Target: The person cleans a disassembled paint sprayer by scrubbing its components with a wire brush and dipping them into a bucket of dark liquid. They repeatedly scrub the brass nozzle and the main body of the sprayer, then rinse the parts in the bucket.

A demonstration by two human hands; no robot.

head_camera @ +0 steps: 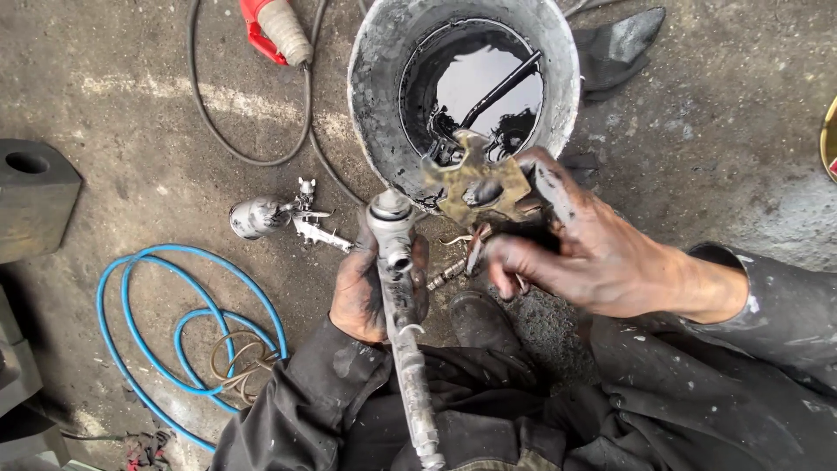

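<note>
My left hand (362, 292), black with grease, grips a long grey metal shaft (403, 323) that runs from my lap up to a rounded end near the bucket. My right hand (593, 257) holds a brass-coloured cross-shaped metal part (475, 183) between its fingertips, just above the shaft's top end. Behind both stands a dirty grey bucket (375, 78) of black oil with a dark rod leaning inside it.
A spray gun (279, 216) lies on the concrete to the left. A blue hose (166, 323) is coiled at lower left, a black cable loops above it, and a red-handled tool (275, 30) lies at the top. A dark block (30, 196) sits at far left.
</note>
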